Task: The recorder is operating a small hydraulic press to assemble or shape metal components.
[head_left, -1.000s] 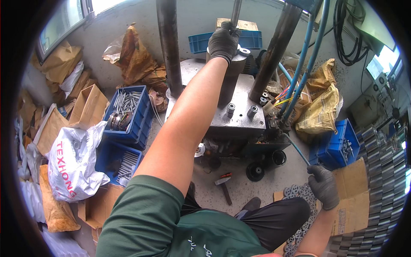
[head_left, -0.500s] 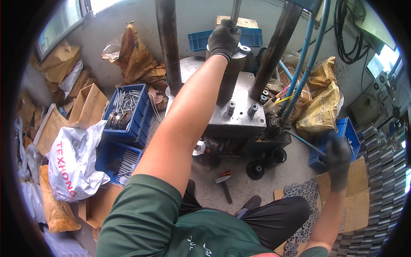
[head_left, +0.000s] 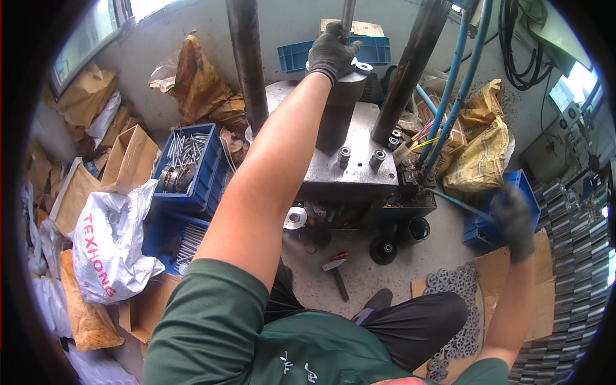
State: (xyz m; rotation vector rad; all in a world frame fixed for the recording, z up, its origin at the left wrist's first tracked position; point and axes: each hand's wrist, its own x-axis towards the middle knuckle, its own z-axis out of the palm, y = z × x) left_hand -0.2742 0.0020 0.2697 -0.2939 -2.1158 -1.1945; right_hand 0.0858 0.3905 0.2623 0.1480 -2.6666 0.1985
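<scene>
My left hand (head_left: pixel 330 54), in a dark knit glove, reaches far forward to the top of a dark upright cylinder (head_left: pixel 338 115). Its fingers bend around the lower end of a shiny metal rod (head_left: pixel 348 15) that comes down from above, with the thumb out to the right. What lies under the palm is hidden. A small metal ring piece (head_left: pixel 364 67) sits on the cylinder's top, right of the hand. My right hand (head_left: pixel 514 221), also gloved and smeared by motion, is at the outer end of a blue lever (head_left: pixel 459 204) and looks closed on it.
Dark posts (head_left: pixel 248 64) flank the steel press bed (head_left: pixel 308 170), where bearing-like pieces (head_left: pixel 344 156) stand. A hammer (head_left: pixel 335 273) lies on the floor by my feet. Blue crates (head_left: pixel 208 160) of metal rods are left; ring parts (head_left: pixel 449 289) lie on cardboard at right.
My right hand has moved up a little, and the lever has tilted up with it. My left hand's thumb has spread away from its fingers at the rod.
</scene>
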